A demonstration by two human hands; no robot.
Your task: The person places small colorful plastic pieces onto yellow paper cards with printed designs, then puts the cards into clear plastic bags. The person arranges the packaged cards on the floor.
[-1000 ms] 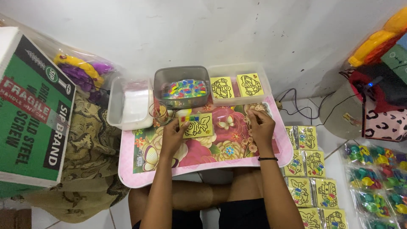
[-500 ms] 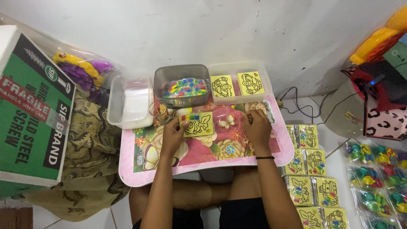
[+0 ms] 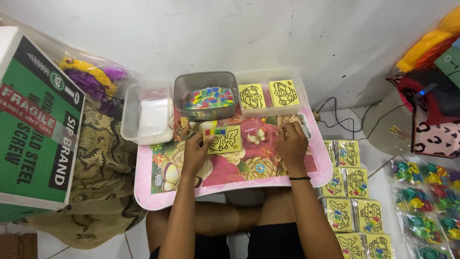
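Note:
A small pink floral table (image 3: 239, 182) sits over my lap. My left hand (image 3: 197, 151) pinches the left edge of a yellow card with a fish outline (image 3: 224, 140), lying flat on the table. My right hand (image 3: 291, 141) rests at the table's right side with its fingers curled on a small clear plastic bag (image 3: 301, 120) near the edge. Just beyond the card stands a grey tub of small coloured pieces (image 3: 210, 97).
A clear tray with two yellow cards (image 3: 273, 91) and a white lidded box (image 3: 147, 115) stand at the back. A small cup (image 3: 181, 125) sits by the left hand. Packed yellow cards (image 3: 352, 192) and bagged toys (image 3: 426, 192) lie right; a green carton (image 3: 36, 115) left.
My right hand has drawn slightly back toward the table's right edge. The left hand stays on the fish card.

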